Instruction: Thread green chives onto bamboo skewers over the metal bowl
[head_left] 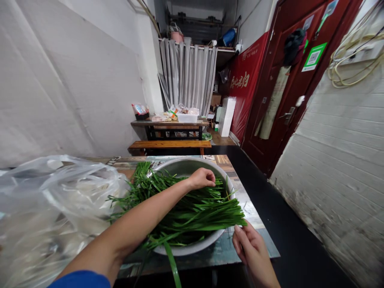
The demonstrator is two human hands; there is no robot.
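Observation:
A wide metal basin (205, 245) holds a heap of long green garlic chives (192, 216), some leaves hanging over its rim. My left hand (203, 178) reaches across the heap with its fingers curled closed near the far side; whether anything is inside them is hidden. At the basin's right edge, the cut ends of a bunch jut out over the rim. There my right hand (252, 245) has its thumb and forefinger pinched at these ends, the other fingers curled.
The basin stands on a wood-patterned table (264, 236). Clear plastic bags (60, 208) fill its left side. Beyond are a wooden bench (169, 144) and another table with a white container (187, 117). A dark red door (270, 92) is on the right.

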